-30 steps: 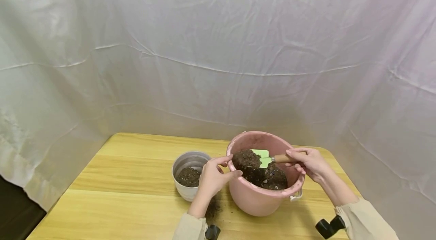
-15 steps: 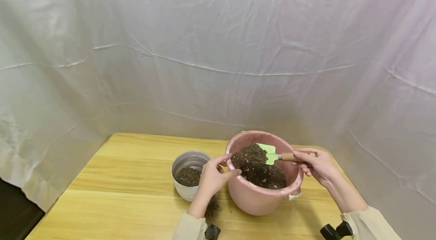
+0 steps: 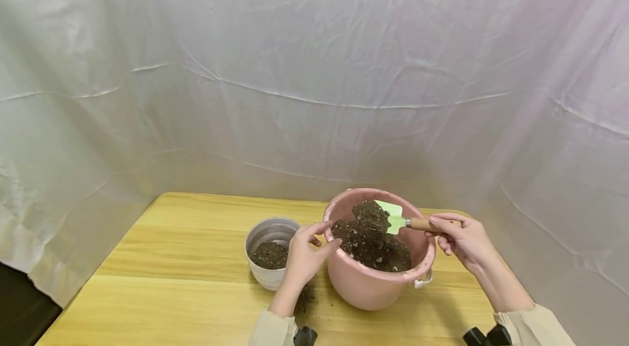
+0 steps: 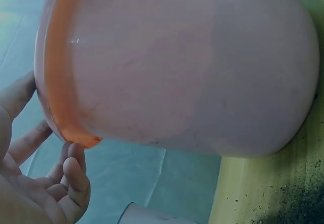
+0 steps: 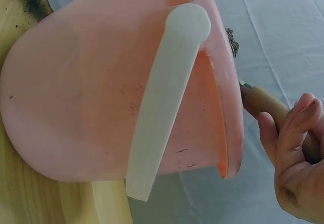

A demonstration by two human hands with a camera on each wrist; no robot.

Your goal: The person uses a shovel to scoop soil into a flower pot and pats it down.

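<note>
A pink bucket (image 3: 366, 286) holding dark soil (image 3: 373, 248) stands on the wooden table (image 3: 187, 258). My left hand (image 3: 328, 234) holds its near-left rim, thumb outside and a finger over the edge. In the left wrist view the fingers (image 4: 71, 176) curl at the rim of the bucket (image 4: 177, 67). My right hand (image 3: 439, 228) grips the wooden handle (image 3: 419, 223) of a green trowel (image 3: 391, 215), held over the bucket with soil heaped on its blade. The right wrist view shows the trowel handle (image 5: 263, 105) in my right hand (image 5: 298, 158), beside the bucket (image 5: 91, 107).
A white ribbed pot (image 3: 269, 275), partly filled with soil, stands just left of the bucket. Spilled soil (image 3: 307, 299) lies on the table below my left wrist. The bucket's white carrying handle (image 5: 167, 97) hangs down its side. White cloth (image 3: 314, 73) surrounds the table.
My right hand has moved up and to the right, lifting the trowel with soil out of the heap. My left hand has stayed on the bucket rim.
</note>
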